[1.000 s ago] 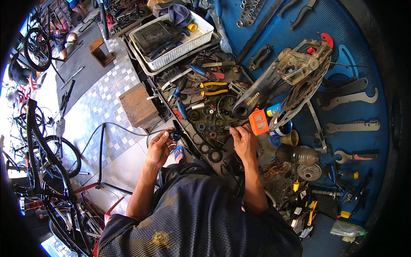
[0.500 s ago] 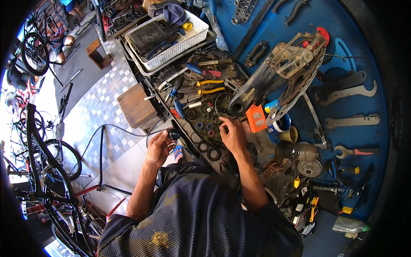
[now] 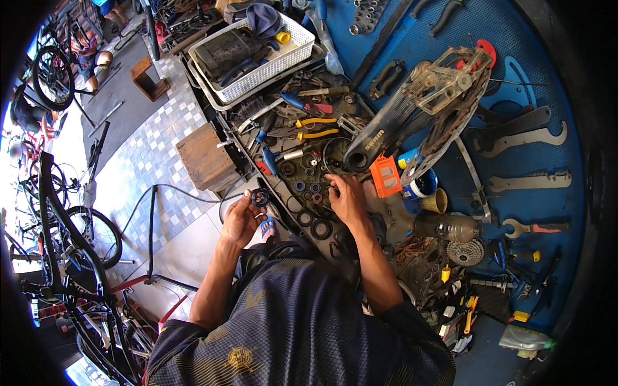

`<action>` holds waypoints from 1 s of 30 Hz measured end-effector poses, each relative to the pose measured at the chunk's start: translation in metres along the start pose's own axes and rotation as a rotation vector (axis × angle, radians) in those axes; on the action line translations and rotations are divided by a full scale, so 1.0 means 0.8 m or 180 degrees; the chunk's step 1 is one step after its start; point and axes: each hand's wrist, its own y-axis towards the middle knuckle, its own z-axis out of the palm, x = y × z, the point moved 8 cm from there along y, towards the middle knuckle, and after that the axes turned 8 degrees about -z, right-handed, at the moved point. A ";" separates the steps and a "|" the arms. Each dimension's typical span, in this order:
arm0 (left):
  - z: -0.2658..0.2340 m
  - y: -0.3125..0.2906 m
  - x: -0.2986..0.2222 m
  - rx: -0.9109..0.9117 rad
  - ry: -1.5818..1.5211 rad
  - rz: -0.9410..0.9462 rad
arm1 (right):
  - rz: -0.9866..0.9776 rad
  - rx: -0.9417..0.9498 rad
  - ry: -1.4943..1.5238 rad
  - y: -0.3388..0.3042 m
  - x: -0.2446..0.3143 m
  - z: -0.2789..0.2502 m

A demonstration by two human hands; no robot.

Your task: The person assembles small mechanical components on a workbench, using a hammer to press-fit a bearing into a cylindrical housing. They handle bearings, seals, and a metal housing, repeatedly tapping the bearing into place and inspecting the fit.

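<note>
My left hand (image 3: 239, 220) is closed on a small black ring-shaped part (image 3: 259, 197), pinched in front of my body beside the bench edge. Over the cluttered bench, my right hand (image 3: 348, 201) has its index finger stretched out and the thumb apart, with nothing seen in it. Small bearings with blue (image 3: 299, 186) and red seals (image 3: 317, 198) lie just left of its fingertips. Closer to me are several black rings (image 3: 321, 229). A black crank arm (image 3: 367, 148) with a chainring stands beyond my right hand, next to an orange box (image 3: 386, 176).
Yellow-handled pliers (image 3: 317, 134) lie among tools behind the small parts. Further back stands a white basket (image 3: 283, 64). A wooden box (image 3: 205, 158) is beside the bench. Wrenches (image 3: 524, 139) rest on the blue surface at right; a bike frame (image 3: 64, 222) stands left. Another person (image 3: 87, 58) is far left.
The black ring in my left hand has turned, so its round opening shows more. My right hand has shifted slightly left over the small parts.
</note>
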 end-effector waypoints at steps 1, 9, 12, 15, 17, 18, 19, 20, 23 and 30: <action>0.002 0.000 -0.001 0.0033 0.0019 0.0027 | 0.0023 0.0017 -0.0027 -0.002 -0.001 0.000; 0.003 0.001 0.001 0.0004 0.0115 -0.0002 | -0.0104 0.0123 -0.0365 -0.011 0.008 0.012; 0.006 0.000 0.002 0.0133 0.0166 -0.0045 | -0.0036 0.0267 -0.0346 -0.011 0.007 0.020; 0.008 0.001 0.004 0.0167 0.0079 -0.0087 | -0.0070 0.0265 -0.0340 -0.009 0.009 0.024; 0.013 0.001 0.003 0.0274 0.0122 -0.0054 | -0.0010 0.0354 -0.0334 -0.009 0.007 0.029; 0.013 0.002 0.004 0.0256 0.0116 -0.0099 | -0.0100 0.0303 -0.0337 -0.009 0.011 0.029; 0.016 0.002 0.003 0.0322 0.0113 -0.0066 | -0.0131 0.0299 -0.0366 -0.009 0.013 0.030; 0.017 0.003 0.003 0.0340 0.0091 -0.0078 | -0.0124 0.0317 -0.0416 -0.010 0.013 0.031; 0.022 0.003 0.003 0.0351 0.0092 -0.0096 | -0.0154 0.0278 -0.0467 -0.014 0.017 0.031; 0.025 0.001 0.003 0.0138 -0.0076 -0.0111 | -0.0156 0.0263 -0.0490 -0.016 0.017 0.033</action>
